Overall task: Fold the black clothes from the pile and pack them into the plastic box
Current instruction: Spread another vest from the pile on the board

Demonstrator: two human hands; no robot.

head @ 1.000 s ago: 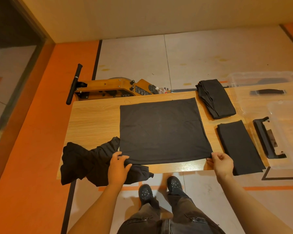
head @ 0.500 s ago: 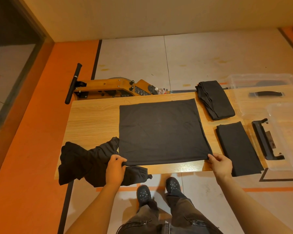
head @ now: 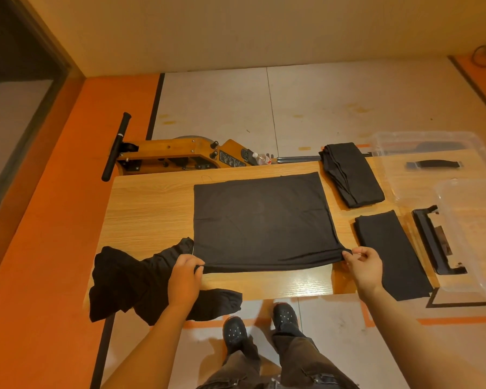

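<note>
Two hands are pinching the near corners of the half-folded black garment point(head: 261, 220) lying mid-table: the left hand point(head: 183, 273) is closing thumb and fingers on the 7 o'clock corner, the right hand point(head: 363, 266) on the 5 o'clock corner, with that hem lifting slightly off the wooden table point(head: 149, 211). The unfolded black pile point(head: 129, 284) is lying just beside the left corner at 8 o'clock and overhanging the table edge, so it is risking being dragged along or sliding off. An uneven lift is likely to skew the fold; the clear plastic box point(head: 472, 237) is waiting at 3 o'clock, with two folded black pieces point(head: 351, 174) point(head: 390, 251) beside it.
</note>
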